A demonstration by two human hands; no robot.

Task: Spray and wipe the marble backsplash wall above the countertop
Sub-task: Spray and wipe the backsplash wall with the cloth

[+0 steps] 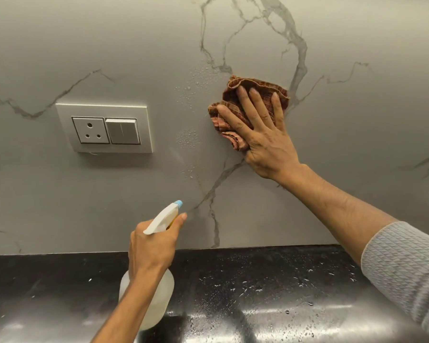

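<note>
Now outspread right hand (263, 139) presses cloth (227, 95) to backsplash (357, 149).

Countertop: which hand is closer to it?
Left. The left hand grips the spray bottle low over the countertop; the right hand presses the cloth against the marble wall, well above it.

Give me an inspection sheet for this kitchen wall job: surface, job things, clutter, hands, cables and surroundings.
Surface: grey-veined marble backsplash wall, with spray droplets left of the cloth; glossy black countertop below, wet with drops.
Job's things: translucent plastic spray bottle with a blue nozzle, pointed at the wall; crumpled reddish-brown cloth against the wall.
Clutter: nothing seen.
Hands: left hand grips the bottle's neck; right hand presses the cloth with straight fingers.
Cables: nothing seen.
Surroundings: white socket-and-switch plate on the wall, left of the droplets.
</note>
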